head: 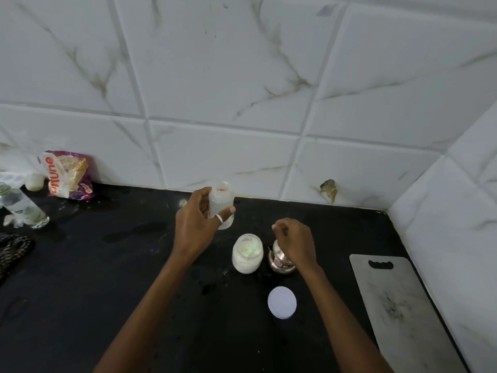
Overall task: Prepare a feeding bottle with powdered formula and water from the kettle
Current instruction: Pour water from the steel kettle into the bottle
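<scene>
My left hand (197,220) grips a translucent feeding bottle (222,201) with no top on it, held upright above the black counter (134,265). An open jar of white powdered formula (247,253) stands just below it, with a pale scoop inside. To its right my right hand (294,239) hovers with curled fingers over a small steel pot (279,261); a thin handle shows at its fingertips, but what it pinches is unclear. The jar's white lid (281,302) lies flat on the counter nearer to me.
A grey cutting board (398,305) lies at the right by the tiled side wall. At the back left stand a purple food packet (68,175) and a tilted clear plastic bottle (22,204). Dark patterned cloth (13,247) sits at the left edge.
</scene>
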`<act>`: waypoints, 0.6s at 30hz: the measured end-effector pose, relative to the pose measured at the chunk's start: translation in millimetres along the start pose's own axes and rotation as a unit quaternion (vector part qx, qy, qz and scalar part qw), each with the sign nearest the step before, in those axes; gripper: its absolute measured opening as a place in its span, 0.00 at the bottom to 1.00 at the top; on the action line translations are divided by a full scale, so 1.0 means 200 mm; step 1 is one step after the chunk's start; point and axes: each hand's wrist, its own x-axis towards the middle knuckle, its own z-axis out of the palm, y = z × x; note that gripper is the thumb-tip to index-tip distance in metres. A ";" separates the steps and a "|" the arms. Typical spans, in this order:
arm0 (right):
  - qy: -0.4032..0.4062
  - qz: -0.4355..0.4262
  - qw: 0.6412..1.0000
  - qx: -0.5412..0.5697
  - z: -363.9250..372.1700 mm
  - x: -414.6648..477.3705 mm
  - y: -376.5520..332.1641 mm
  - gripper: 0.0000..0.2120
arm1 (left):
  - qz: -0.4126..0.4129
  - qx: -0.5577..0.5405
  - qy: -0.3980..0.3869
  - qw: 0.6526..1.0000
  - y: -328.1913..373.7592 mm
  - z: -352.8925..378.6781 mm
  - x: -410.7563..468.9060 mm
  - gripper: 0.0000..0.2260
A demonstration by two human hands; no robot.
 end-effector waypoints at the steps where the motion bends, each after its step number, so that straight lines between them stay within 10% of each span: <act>1: 0.010 0.017 1.000 0.024 -0.04 0.00 0.05 0.06 | 0.001 -0.002 -0.005 1.000 0.00 0.02 0.00 0.31; 18: -0.061 0.221 0.930 0.288 0.01 -0.19 0.57 0.22 | -0.007 0.038 -0.040 0.998 0.02 0.23 -0.09 0.30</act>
